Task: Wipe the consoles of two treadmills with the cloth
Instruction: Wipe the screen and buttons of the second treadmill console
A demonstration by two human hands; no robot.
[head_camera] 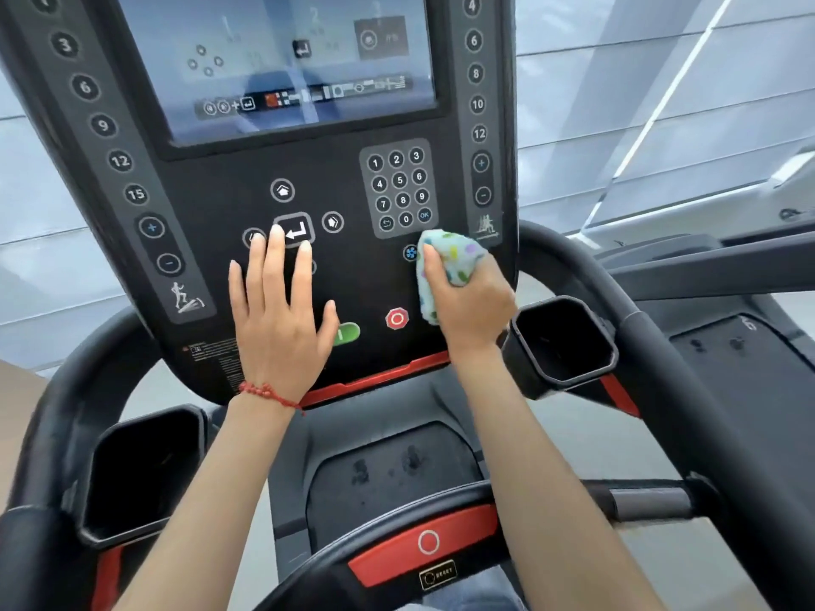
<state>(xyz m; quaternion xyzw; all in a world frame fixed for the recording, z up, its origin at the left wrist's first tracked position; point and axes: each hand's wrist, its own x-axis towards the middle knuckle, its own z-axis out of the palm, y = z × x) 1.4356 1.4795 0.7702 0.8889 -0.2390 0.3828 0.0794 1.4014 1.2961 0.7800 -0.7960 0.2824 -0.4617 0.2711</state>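
Right hand, centre-right of frame, is closed round a bunched pale-blue fluffy cloth w/ coloured spots, pressing it onto the black glossy treadmill console panel just below the grey number keypad and partly over a small blue fan button. Left hand, centre of frame, lies open and flat on the panel, fingers spread, tips at the white enter-arrow key; it holds nothing, prob. bracing. A red bead bracelet sits on that wrist.

Step in hand, I'd say: wiping the lower-right button area of this console. To do it well: keep the cloth flatter so more fabric meets the panel, use light overlapping strokes, go easy over raised keys. The red octagonal stop button sits just left of the cloth hand, and the green oval start button is partly under the left thumb, so heavy pressure there could trigger something. The left palm covers a patch that needs wiping too.

Edges and room: the panel's right edge is close beside the cloth, w/ the black square cup holder just below-right, so little sweep room that way. Open panel lies leftward, between the hands, and up toward the touchscreen display at top of frame. A red trim strip marks the bottom edge. A 2nd treadmill shows at far right.
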